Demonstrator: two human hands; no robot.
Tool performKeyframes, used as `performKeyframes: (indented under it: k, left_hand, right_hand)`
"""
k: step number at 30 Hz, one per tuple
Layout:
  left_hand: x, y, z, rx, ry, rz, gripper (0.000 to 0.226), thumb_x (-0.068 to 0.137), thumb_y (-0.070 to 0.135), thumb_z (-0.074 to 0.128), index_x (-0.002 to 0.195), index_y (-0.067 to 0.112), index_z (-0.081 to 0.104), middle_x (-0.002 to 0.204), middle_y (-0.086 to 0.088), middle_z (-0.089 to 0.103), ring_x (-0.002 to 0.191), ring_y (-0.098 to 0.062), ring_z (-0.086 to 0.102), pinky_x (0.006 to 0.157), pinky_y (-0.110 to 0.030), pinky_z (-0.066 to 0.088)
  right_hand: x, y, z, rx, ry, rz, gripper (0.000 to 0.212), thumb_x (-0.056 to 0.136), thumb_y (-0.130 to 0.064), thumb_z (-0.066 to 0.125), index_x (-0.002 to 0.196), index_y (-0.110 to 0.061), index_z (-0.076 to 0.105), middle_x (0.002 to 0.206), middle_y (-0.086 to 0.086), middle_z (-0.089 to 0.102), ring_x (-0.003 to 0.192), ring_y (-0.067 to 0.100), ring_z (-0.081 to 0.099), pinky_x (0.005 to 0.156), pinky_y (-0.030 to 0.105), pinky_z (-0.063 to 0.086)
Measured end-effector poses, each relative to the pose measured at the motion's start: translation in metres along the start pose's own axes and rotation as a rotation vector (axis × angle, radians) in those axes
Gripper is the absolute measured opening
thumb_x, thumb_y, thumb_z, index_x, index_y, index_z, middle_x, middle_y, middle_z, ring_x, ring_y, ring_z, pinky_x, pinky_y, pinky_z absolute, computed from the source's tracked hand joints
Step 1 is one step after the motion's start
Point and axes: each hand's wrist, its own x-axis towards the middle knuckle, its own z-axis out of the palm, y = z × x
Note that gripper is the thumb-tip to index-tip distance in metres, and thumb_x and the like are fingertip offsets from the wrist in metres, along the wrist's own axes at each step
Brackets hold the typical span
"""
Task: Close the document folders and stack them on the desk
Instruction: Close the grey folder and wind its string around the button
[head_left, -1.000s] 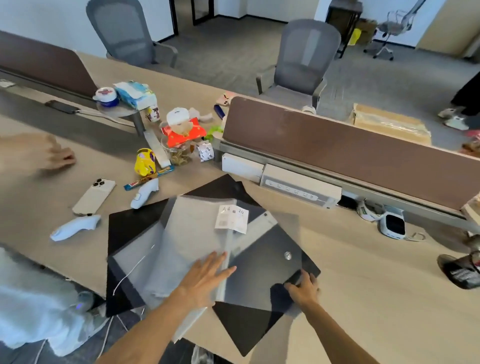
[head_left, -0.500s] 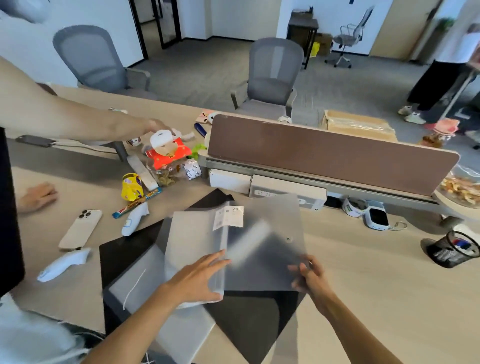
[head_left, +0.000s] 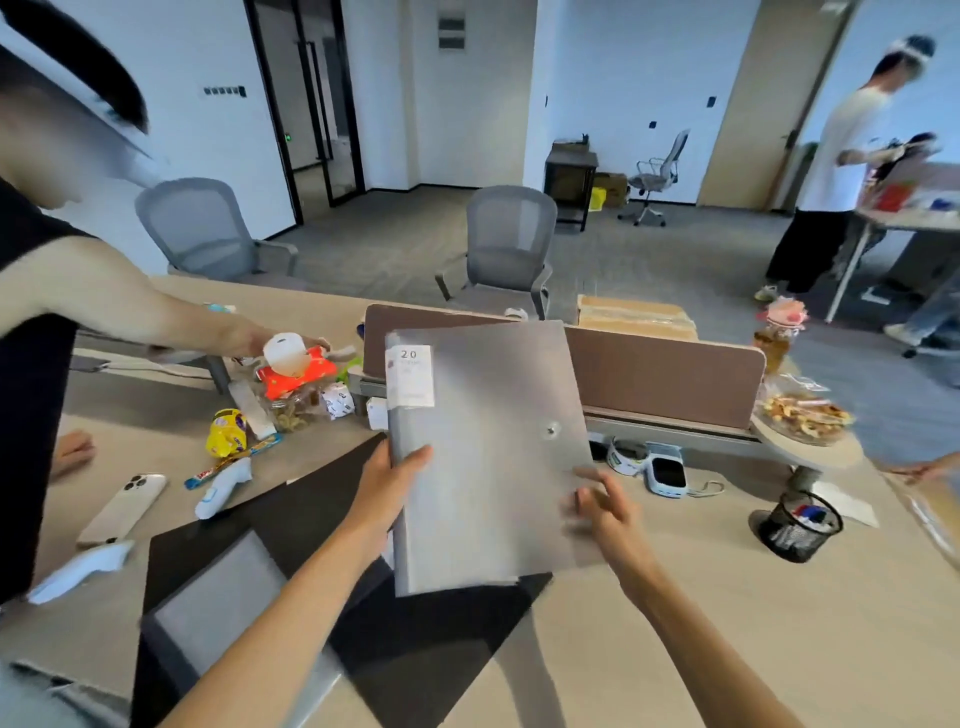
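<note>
A grey translucent document folder (head_left: 483, 447) with a white label and a snap button is closed and lifted off the desk, tilted toward me. My left hand (head_left: 389, 483) grips its spine edge. My right hand (head_left: 602, 504) is at its right edge with fingers spread, blurred by motion. Below it, black folders (head_left: 441, 649) lie spread on the desk (head_left: 727, 623), with another grey folder (head_left: 218, 613) on them at the lower left.
Another person's arm (head_left: 156, 317) reaches over snacks and a tape roll (head_left: 283, 353) at the left. A phone (head_left: 122, 506), white controllers (head_left: 223, 486), a brown divider (head_left: 665, 374), a mesh pen cup (head_left: 797, 527) and a food plate (head_left: 802, 421) are around. A person stands at the far right.
The grey folder has been shut and raised off the pile. My left hand moved from pressing on the pages to gripping the spine. My view tilted up.
</note>
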Motion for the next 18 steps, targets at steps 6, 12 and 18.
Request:
performKeyframes:
  k: [6,12,18]
  left_hand:
    - [-0.003,-0.025,0.051,-0.116,-0.006,-0.164,0.038,0.084,0.019,0.069,0.119,0.016,0.054,0.111,-0.014,0.067,0.101,-0.034,0.065,0.090,-0.053,0.052]
    - [0.015,-0.069,0.067,-0.034,-0.087,-0.232,0.038,0.083,0.022,0.072,0.116,0.016,0.055,0.109,-0.011,0.069,0.096,-0.030,0.068,0.086,-0.047,0.055]
    - [0.041,-0.135,0.054,0.299,-0.113,-0.233,0.041,0.085,0.015,0.069,0.122,0.012,0.051,0.116,-0.012,0.065,0.098,-0.028,0.064,0.085,-0.039,0.052]
  right_hand:
    - [0.009,0.022,-0.056,-0.475,0.169,0.110,0.054,0.094,-0.034,0.051,0.143,-0.018,0.035,0.147,0.011,0.038,0.135,0.027,0.035,0.111,0.043,0.031]
    - [-0.006,0.048,-0.079,0.256,0.151,0.433,0.042,0.096,-0.028,0.050,0.136,-0.017,0.043,0.119,0.011,0.062,0.097,0.024,0.061,0.082,0.036,0.049]
    - [-0.007,0.098,-0.064,0.149,0.289,0.552,0.022,0.090,-0.003,0.055,0.111,-0.001,0.062,0.091,0.009,0.069,0.080,0.019,0.063,0.077,0.032,0.050]
